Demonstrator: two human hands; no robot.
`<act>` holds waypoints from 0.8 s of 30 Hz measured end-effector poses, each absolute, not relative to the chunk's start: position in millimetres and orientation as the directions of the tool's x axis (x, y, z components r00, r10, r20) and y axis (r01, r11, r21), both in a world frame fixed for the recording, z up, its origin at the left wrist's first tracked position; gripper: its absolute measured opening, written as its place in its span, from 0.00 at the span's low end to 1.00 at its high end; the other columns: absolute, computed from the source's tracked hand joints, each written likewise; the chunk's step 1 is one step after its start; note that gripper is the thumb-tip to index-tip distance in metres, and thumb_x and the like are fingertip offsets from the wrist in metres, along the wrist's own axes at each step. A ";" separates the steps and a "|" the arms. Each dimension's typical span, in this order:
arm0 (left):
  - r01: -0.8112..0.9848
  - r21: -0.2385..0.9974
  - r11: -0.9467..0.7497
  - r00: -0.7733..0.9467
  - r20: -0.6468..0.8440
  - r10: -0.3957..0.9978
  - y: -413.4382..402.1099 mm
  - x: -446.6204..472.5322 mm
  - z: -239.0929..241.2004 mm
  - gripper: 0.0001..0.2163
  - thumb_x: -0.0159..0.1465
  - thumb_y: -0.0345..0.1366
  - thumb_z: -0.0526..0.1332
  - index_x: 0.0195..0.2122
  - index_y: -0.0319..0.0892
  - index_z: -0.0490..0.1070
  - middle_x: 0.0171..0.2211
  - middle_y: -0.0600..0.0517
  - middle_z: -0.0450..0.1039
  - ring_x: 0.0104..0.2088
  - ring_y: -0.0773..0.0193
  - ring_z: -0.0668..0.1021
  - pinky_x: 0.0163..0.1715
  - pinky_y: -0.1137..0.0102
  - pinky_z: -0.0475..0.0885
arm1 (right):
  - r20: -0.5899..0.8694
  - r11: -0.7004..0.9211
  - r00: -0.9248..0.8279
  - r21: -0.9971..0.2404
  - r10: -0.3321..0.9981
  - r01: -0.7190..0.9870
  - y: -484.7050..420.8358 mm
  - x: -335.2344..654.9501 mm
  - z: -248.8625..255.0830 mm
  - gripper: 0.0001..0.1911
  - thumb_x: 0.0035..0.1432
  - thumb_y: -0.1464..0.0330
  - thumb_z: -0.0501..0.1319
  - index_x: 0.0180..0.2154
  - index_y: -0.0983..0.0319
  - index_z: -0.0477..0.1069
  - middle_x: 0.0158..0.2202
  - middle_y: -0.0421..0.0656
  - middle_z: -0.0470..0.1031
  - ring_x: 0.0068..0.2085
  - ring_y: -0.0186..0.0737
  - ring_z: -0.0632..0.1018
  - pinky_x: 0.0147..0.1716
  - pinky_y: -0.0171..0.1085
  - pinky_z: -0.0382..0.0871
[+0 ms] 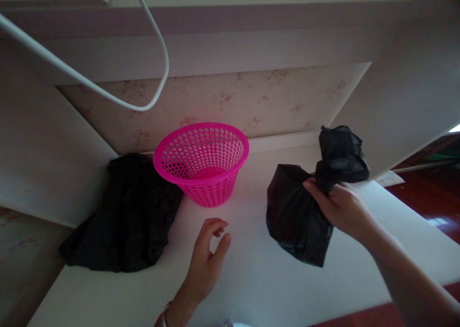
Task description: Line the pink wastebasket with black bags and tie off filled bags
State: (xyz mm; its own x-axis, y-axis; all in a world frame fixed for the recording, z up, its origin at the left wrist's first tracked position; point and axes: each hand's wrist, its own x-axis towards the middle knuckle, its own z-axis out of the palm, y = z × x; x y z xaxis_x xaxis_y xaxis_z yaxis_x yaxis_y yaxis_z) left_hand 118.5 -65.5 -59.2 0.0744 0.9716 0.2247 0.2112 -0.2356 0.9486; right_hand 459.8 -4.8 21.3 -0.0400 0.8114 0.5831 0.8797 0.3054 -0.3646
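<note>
Your R hand (338, 204) is pinching a black bag (300, 216) at its gathered neck, thumb on one side and fingers curling round the other. The bag's loose top is puffing out above your grip, while its fuller body is hanging down and to the L, over the R half of the white tabletop (247, 279). Can't tell if its bottom is touching the surface.

Your L hand (206, 260) is hovering nr the middle, fingers curling loosely w/ a narrow gap b/w thumb and fingertips. It's wearing a bracelet (164, 315) at the wrist, nr the bottom edge of view. Closest thing to it is the pink basket (212, 192), which is standing upright just beyond it, apart from the fingers; its wide, perforated rim is facing up.

On the basket's L, a black bundle (125, 216) is slumping on the tabletop against the side panel (43, 159), its R edge partly sitting behind the basket. Behind everything, floral wallpaper (223, 99) is lining the back. Up top L, a white cable (89, 80) is looping down into view. Far R, reddish flooring (431, 207) is showing past the tabletop.
</note>
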 end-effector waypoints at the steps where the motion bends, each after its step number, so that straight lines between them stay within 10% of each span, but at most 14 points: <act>1: 0.224 0.954 -0.201 0.077 0.188 0.979 -67.1 118.4 -62.2 0.08 0.72 0.41 0.61 0.48 0.46 0.74 0.46 0.48 0.72 0.44 0.61 0.76 0.47 0.67 0.72 | 0.576 0.297 -0.044 -0.353 0.816 0.888 3.1 470.4 20.0 0.26 0.70 0.49 0.56 0.30 0.59 0.79 0.32 0.50 0.80 0.33 0.50 0.83 0.32 0.43 0.75; 10: 0.284 0.958 -0.040 0.125 0.005 0.992 -76.1 120.5 -75.1 0.14 0.72 0.49 0.58 0.47 0.45 0.74 0.46 0.46 0.74 0.43 0.58 0.77 0.33 0.69 0.73 | 0.389 0.057 0.060 -0.281 0.919 0.958 91.9 536.1 -14.7 0.28 0.67 0.49 0.50 0.29 0.62 0.75 0.41 0.59 0.79 0.40 0.59 0.82 0.40 0.50 0.75; 24: 0.412 0.909 -0.059 -0.047 0.086 0.995 -81.4 77.6 -77.7 0.14 0.69 0.51 0.61 0.43 0.46 0.78 0.44 0.44 0.79 0.39 0.55 0.82 0.32 0.68 0.77 | 0.352 0.046 0.081 -0.338 0.933 0.940 110.9 526.4 -52.1 0.33 0.58 0.48 0.67 0.60 0.57 0.76 0.71 0.57 0.58 0.66 0.67 0.70 0.63 0.59 0.67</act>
State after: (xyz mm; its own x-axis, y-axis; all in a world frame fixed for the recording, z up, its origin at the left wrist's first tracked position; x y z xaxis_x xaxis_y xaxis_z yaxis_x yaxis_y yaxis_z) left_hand 77.6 -81.4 -77.7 -0.0473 0.9951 0.0865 0.4125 -0.0594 0.9090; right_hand 526.4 110.9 -52.1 0.0808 0.9327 0.3516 0.9399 0.0461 -0.3383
